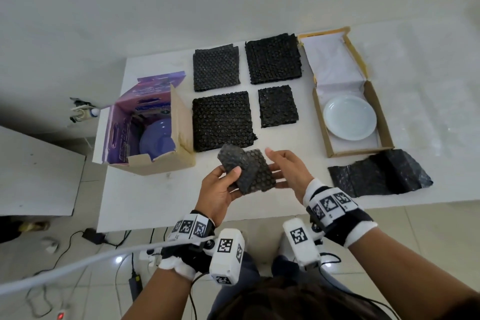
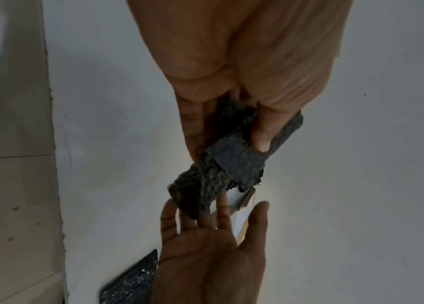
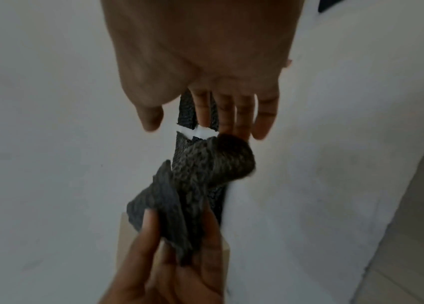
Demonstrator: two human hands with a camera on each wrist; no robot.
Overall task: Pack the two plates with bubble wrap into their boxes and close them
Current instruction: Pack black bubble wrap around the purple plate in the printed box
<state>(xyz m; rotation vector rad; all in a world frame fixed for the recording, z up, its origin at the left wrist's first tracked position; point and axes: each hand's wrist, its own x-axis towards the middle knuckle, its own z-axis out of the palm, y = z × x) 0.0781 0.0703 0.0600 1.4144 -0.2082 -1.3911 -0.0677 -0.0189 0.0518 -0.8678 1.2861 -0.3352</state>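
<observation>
So both plates, the purple one (image 1: 155, 138) and the white one (image 1: 349, 117), already lie in their open boxes, while the left hand (image 1: 220, 189) pinches a wrap piece (image 1: 246, 171) above the counter (image 1: 155, 202), the right hand (image 1: 288, 171) spread beside it; padding and closing remain.
</observation>
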